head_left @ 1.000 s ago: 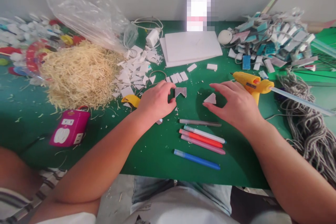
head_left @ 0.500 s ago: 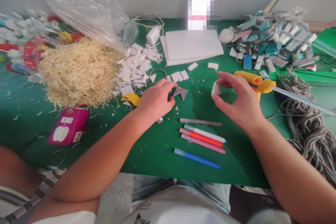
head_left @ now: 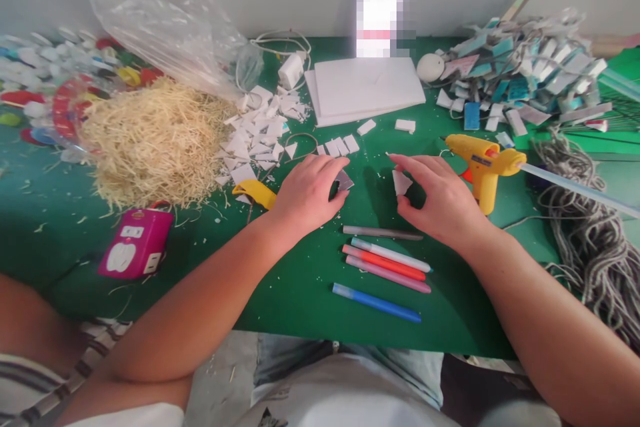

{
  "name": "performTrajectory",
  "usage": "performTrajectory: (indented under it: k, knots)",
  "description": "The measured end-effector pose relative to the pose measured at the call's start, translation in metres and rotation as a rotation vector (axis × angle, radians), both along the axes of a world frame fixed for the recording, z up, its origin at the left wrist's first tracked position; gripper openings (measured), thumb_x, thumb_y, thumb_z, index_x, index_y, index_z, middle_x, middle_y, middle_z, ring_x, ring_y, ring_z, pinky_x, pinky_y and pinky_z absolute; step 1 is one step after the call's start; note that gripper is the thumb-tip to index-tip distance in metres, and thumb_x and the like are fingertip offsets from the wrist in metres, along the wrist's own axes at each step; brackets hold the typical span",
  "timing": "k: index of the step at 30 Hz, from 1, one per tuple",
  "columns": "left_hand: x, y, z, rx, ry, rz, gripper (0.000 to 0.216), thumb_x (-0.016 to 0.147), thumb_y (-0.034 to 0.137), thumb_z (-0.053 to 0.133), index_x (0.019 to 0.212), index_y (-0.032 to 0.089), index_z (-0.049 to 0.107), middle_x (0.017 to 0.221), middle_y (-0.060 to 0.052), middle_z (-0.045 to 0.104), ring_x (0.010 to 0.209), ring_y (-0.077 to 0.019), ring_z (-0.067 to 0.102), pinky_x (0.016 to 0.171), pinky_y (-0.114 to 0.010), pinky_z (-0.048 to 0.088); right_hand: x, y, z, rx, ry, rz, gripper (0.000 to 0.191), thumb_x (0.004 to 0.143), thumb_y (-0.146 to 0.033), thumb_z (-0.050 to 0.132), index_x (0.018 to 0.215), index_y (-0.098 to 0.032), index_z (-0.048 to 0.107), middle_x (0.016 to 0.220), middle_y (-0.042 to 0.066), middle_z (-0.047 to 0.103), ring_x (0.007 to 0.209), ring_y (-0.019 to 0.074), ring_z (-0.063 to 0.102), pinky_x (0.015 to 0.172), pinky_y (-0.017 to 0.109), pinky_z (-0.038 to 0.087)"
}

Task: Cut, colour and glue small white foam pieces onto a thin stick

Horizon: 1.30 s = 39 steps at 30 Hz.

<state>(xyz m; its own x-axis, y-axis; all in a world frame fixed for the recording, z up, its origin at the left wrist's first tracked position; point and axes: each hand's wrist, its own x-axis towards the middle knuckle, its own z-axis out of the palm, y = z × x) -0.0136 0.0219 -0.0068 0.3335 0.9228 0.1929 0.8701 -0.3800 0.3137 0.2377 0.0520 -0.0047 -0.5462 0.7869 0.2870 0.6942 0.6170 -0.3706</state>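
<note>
My left hand (head_left: pixel 311 192) curls its thumb and index finger around a small grey-faced foam piece (head_left: pixel 345 180) near the middle of the table. Part of that piece is hidden by the fingers. Across a gap to the right, my right hand (head_left: pixel 443 199) pinches a small white foam piece (head_left: pixel 401 182) between thumb and fingertips. Just beyond my right hand lies a yellow glue gun (head_left: pixel 484 163) with a clear glue stick. A yellow cutter (head_left: pixel 254 193) rests beside my left wrist. Between my forearms are several markers, among them a blue marker (head_left: pixel 376 303) and a red marker (head_left: pixel 384 263).
White foam scraps (head_left: pixel 257 130) and a heap of straw (head_left: pixel 155 143) lie to the left, near a magenta box (head_left: pixel 135 243). White boards (head_left: pixel 367 87) lie at the back. To the right are a pile of foam pieces (head_left: pixel 530 80) and grey yarn (head_left: pixel 595 233).
My right hand has moved left and slightly down with the white foam piece, uncovering the glue gun. My left hand has shifted slightly right, and its fingers now cover more of the grey piece.
</note>
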Motion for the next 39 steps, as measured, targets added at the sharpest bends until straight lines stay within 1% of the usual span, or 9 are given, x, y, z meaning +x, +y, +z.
performTrajectory:
  k: [6, 8, 12, 15, 19, 24, 29, 36, 39]
  knots:
    - [-0.009, 0.000, 0.010, -0.022, -0.074, -0.113, 0.046, 0.088, 0.018, 0.052, 0.132, 0.014, 0.062, 0.093, -0.006, 0.076, 0.091, -0.0240, 0.071, 0.096, -0.043, 0.054, -0.001, -0.001, -0.002, 0.028, 0.022, 0.017, 0.061, 0.077, -0.012, 0.057, 0.137, -0.018, 0.062, 0.117, 0.014, 0.073, 0.109, 0.0334, 0.068, 0.092, 0.053, 0.059]
    - [-0.011, 0.002, 0.010, -0.007, -0.055, -0.061, 0.045, 0.088, 0.015, 0.048, 0.130, 0.014, 0.063, 0.097, -0.008, 0.077, 0.095, -0.0251, 0.071, 0.098, -0.044, 0.054, -0.001, -0.002, -0.002, 0.020, 0.046, 0.004, 0.060, 0.077, -0.013, 0.057, 0.136, -0.019, 0.063, 0.117, 0.013, 0.073, 0.109, 0.0328, 0.068, 0.093, 0.053, 0.059]
    - [-0.011, 0.004, 0.013, 0.060, -0.013, 0.125, 0.044, 0.090, 0.013, 0.048, 0.132, 0.012, 0.061, 0.130, -0.015, 0.069, 0.123, -0.0308, 0.062, 0.108, -0.048, 0.049, 0.000, -0.004, 0.002, -0.086, 0.215, -0.053, 0.058, 0.080, -0.017, 0.057, 0.137, -0.026, 0.061, 0.113, 0.009, 0.072, 0.107, 0.0292, 0.068, 0.096, 0.050, 0.057]
    - [-0.007, 0.002, 0.015, 0.027, 0.038, 0.160, 0.037, 0.095, 0.027, 0.056, 0.129, 0.015, 0.062, 0.121, -0.014, 0.071, 0.117, -0.0323, 0.064, 0.103, -0.048, 0.051, 0.001, -0.004, 0.005, -0.151, 0.431, -0.110, 0.052, 0.086, -0.026, 0.057, 0.138, -0.030, 0.059, 0.111, 0.008, 0.070, 0.105, 0.0278, 0.068, 0.096, 0.049, 0.058]
    - [0.000, -0.002, 0.011, -0.054, 0.111, 0.113, 0.048, 0.091, 0.040, 0.068, 0.130, 0.013, 0.063, 0.114, -0.015, 0.071, 0.111, -0.0329, 0.065, 0.098, -0.045, 0.052, 0.000, -0.006, 0.005, -0.111, 0.630, -0.160, 0.044, 0.094, -0.045, 0.053, 0.136, -0.033, 0.059, 0.110, 0.009, 0.067, 0.105, 0.0300, 0.068, 0.087, 0.048, 0.060]
    - [-0.003, -0.002, 0.009, -0.071, 0.123, 0.067, 0.043, 0.092, 0.027, 0.063, 0.133, 0.016, 0.062, 0.119, -0.013, 0.070, 0.114, -0.0310, 0.064, 0.101, -0.045, 0.051, -0.004, -0.009, 0.005, -0.046, 0.672, -0.193, 0.045, 0.094, -0.053, 0.052, 0.134, -0.035, 0.059, 0.110, 0.011, 0.067, 0.106, 0.0315, 0.067, 0.088, 0.050, 0.059]
    - [-0.010, -0.001, 0.019, -0.132, 0.192, 0.050, 0.053, 0.085, 0.015, 0.059, 0.137, 0.012, 0.061, 0.118, -0.015, 0.070, 0.112, -0.0325, 0.065, 0.103, -0.047, 0.050, -0.004, -0.007, 0.004, -0.050, 0.765, -0.131, 0.039, 0.092, -0.046, 0.060, 0.129, -0.036, 0.065, 0.106, 0.007, 0.068, 0.100, 0.0292, 0.068, 0.085, 0.049, 0.060]
    - [-0.010, 0.000, 0.020, -0.117, 0.210, 0.050, 0.054, 0.084, 0.022, 0.059, 0.138, 0.013, 0.061, 0.113, -0.014, 0.070, 0.110, -0.0329, 0.065, 0.101, -0.047, 0.051, -0.003, 0.001, 0.007, -0.594, 1.062, -0.222, 0.033, 0.086, -0.042, 0.059, 0.113, -0.029, 0.073, 0.099, 0.005, 0.072, 0.081, 0.0221, 0.069, 0.084, 0.046, 0.062]
    - [-0.011, 0.001, 0.018, -0.107, 0.196, 0.046, 0.052, 0.085, 0.023, 0.059, 0.137, 0.013, 0.062, 0.112, -0.014, 0.070, 0.109, -0.0332, 0.065, 0.100, -0.048, 0.051, -0.001, 0.002, 0.008, -0.741, 1.135, -0.191, 0.034, 0.083, -0.043, 0.060, 0.111, -0.028, 0.073, 0.099, 0.005, 0.073, 0.083, 0.0213, 0.069, 0.082, 0.043, 0.062]
